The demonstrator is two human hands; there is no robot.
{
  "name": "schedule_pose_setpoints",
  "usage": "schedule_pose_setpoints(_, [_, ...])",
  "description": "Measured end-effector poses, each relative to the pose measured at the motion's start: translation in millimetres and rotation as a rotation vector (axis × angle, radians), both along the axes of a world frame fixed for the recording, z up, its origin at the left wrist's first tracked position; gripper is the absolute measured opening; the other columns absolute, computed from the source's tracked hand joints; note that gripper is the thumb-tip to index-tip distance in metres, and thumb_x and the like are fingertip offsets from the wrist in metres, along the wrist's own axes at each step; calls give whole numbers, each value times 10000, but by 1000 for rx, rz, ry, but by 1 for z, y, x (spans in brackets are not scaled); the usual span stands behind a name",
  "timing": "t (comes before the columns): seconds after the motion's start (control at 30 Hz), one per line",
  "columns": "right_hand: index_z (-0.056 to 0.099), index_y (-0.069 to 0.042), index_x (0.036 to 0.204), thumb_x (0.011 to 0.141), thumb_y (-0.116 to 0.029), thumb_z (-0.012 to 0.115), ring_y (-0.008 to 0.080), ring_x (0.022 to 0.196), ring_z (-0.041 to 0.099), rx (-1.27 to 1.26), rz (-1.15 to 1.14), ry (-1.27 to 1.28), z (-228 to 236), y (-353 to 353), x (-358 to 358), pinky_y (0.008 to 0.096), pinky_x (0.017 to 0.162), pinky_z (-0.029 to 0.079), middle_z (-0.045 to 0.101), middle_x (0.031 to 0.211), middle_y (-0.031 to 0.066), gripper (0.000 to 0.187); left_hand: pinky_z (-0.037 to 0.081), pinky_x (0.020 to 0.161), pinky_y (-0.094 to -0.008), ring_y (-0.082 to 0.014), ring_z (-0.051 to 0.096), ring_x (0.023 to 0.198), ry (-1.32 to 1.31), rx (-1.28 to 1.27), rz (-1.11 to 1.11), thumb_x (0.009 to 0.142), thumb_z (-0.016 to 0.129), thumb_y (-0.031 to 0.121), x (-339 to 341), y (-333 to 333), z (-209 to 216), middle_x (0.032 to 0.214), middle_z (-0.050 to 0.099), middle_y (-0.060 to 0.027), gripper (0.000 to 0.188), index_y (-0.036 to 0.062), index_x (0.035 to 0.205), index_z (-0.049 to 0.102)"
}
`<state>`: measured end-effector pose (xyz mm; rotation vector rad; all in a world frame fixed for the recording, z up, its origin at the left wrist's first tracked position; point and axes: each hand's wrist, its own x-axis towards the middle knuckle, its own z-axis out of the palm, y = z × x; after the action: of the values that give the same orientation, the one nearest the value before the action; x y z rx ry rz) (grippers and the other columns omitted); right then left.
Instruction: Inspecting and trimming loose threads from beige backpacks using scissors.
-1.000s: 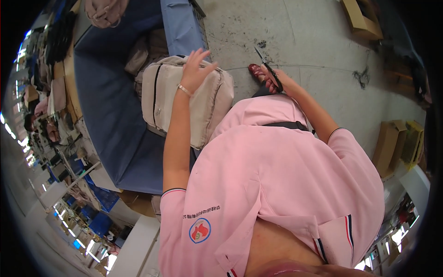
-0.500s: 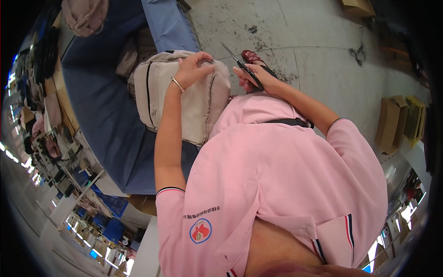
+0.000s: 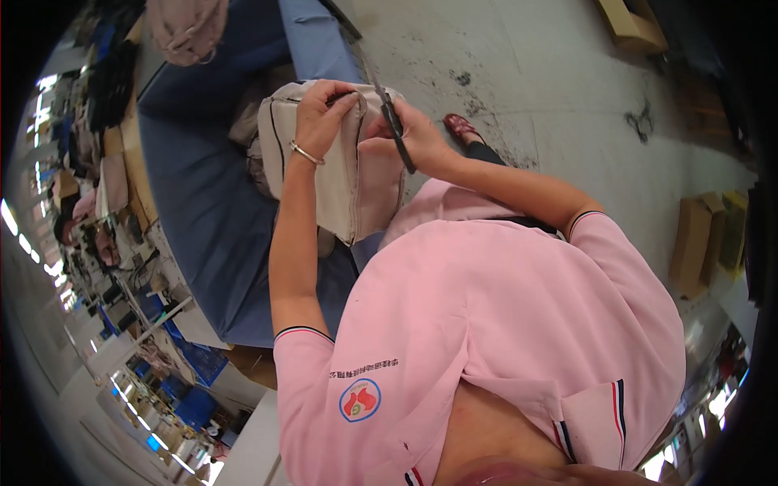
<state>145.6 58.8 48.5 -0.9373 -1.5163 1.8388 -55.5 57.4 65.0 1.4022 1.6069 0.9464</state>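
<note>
A beige backpack (image 3: 334, 190) with dark zipper lines stands tilted in front of me, against a blue fabric-lined bin. My left hand (image 3: 318, 121), a bracelet at its wrist, pinches the bag's upper edge near a seam. Black-handled scissors (image 3: 392, 123) are in my right hand (image 3: 417, 144), their narrow blades pointing up and away past the bag's top corner. The fingers of this hand lie close against the bag's side panel; whether they touch it is unclear. Whatever thread or cloth lies between my left fingertips is too small to make out.
The blue bin (image 3: 190, 219) curves along the left, with a pinkish bag (image 3: 186, 31) at its far end. Dark scraps (image 3: 478, 109) litter the grey floor (image 3: 559, 89) near a dark red shoe (image 3: 462, 125). Cardboard boxes (image 3: 695, 243) stand at the right.
My right hand has brought the scissors left, up to the bag. The bag has turned, showing more of its side panel, and my left hand has closed on its edge.
</note>
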Motion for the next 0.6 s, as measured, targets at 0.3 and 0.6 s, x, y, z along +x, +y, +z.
schedule_pose_setpoints(0.3, [538,-38,959,682,-238,892,154,721,585,608,-134,133,113,18,-62,301,676,487,665,855,64,492,477,701,-257,-130,587,764,358,536,624,851,725,63,11,-76,149,858,635,-34,86,23,916,686])
schedule_pose_setpoints(0.6, [532,-55,939,771,-26,809,105,899,616,490,675,551,204,26,-93,236,824,510,662,961,62,325,419,652,-188,-43,517,722,266,703,888,831,731,-5,46,-163,212,834,602,32,107,18,924,682])
